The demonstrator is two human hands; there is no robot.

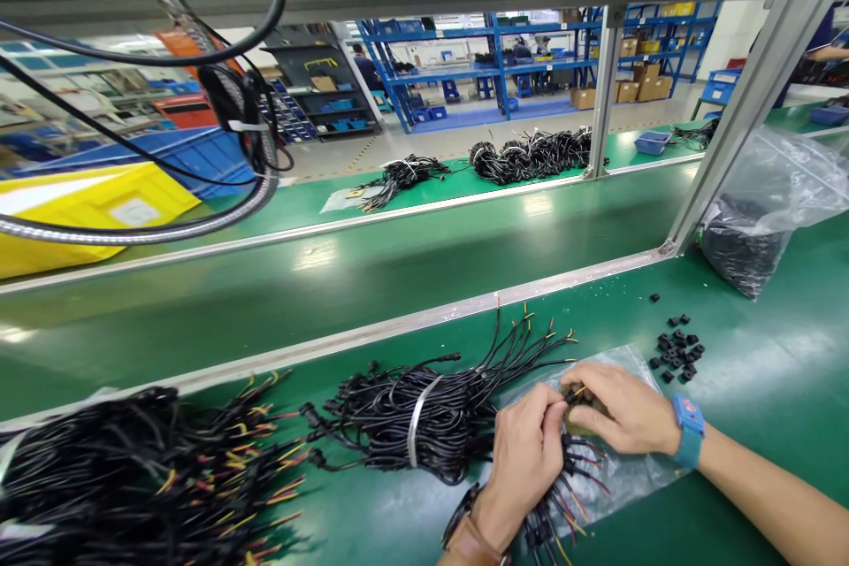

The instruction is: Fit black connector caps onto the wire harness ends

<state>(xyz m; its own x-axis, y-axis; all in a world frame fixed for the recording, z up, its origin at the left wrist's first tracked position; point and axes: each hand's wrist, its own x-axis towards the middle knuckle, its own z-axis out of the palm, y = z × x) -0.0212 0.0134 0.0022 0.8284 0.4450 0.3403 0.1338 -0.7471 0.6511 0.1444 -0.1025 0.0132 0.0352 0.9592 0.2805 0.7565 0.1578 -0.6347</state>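
Note:
My left hand is closed in a pinch on a black cable, whose yellow wire tip shows between my two hands. Close against it, my right hand curls its thumb and fingers around that end; what sits in its fingertips is mostly hidden. Under both hands lie a clear plastic bag and loose cable ends with red and yellow wires. Left of my hands rests a coiled bundle of black cables, bound by a white tie.
Small black parts lie scattered at right, near a clear bag of dark pieces. A larger cable pile fills the lower left. Metal posts and a rail frame the bench; a hanging cable loop is upper left.

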